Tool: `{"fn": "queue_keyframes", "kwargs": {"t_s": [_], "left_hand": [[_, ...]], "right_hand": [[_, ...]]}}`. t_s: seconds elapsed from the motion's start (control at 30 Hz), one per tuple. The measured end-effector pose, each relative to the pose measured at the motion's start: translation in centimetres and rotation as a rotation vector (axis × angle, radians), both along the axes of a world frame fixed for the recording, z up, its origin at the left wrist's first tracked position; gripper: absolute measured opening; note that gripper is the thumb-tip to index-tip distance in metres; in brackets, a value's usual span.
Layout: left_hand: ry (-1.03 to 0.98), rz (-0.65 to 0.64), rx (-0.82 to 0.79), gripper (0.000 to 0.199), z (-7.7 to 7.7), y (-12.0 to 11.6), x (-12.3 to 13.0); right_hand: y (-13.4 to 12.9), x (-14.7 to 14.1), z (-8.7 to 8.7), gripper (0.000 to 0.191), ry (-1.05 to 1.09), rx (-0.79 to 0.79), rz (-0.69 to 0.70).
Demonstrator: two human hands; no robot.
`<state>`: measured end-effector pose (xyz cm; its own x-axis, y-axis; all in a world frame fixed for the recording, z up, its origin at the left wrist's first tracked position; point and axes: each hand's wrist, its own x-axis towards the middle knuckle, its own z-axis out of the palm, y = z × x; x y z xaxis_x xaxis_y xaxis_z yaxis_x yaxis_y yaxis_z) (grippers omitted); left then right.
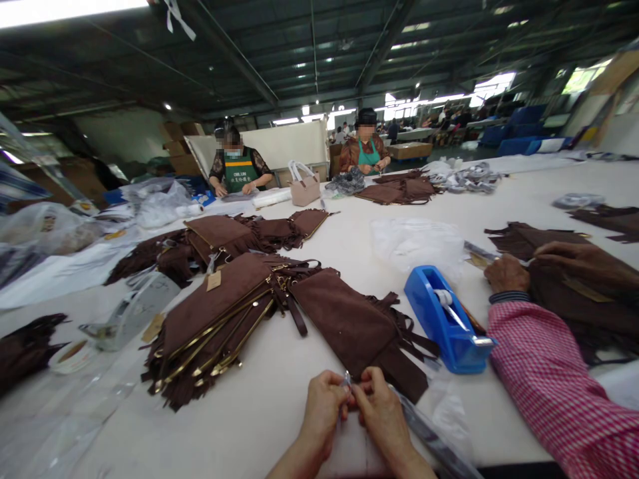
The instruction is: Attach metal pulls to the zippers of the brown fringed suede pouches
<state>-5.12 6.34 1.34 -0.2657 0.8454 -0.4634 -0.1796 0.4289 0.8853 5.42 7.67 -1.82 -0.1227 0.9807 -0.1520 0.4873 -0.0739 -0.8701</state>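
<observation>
Our left hand [322,407] and right hand [382,409] pinched a shiny piece [347,378], fingertips closed. Just beyond lay a brown pouch [344,319].

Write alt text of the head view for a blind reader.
The left hand and right hand pinch a small shiny piece over a white table, near brown fringed pouches. A blue tape dispenser stands to the right, beside a pink checked sleeve; two aproned people work opposite.
</observation>
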Motion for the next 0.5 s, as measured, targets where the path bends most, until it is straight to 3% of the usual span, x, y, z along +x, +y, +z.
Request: {"fn": "queue_keyframes", "kwargs": {"t_s": [0.17,0.33,0.5], "left_hand": [[0.098,-0.029,0.063,0.009,-1.1,-0.2,-0.2],[0.272,-0.088,0.059,0.01,-1.0,-0.2,-0.2],[0.299,-0.125,0.099,0.019,-1.8,-0.5,-0.9]], "right_hand": [[0.1,0.1,-0.1,0.011,0.006,0.011,0.009],[-0.1,-0.2,-0.2,0.007,0.002,0.037,-0.001],[0.1,-0.1,0.3,0.004,-0.088,0.08,-0.04]]}}
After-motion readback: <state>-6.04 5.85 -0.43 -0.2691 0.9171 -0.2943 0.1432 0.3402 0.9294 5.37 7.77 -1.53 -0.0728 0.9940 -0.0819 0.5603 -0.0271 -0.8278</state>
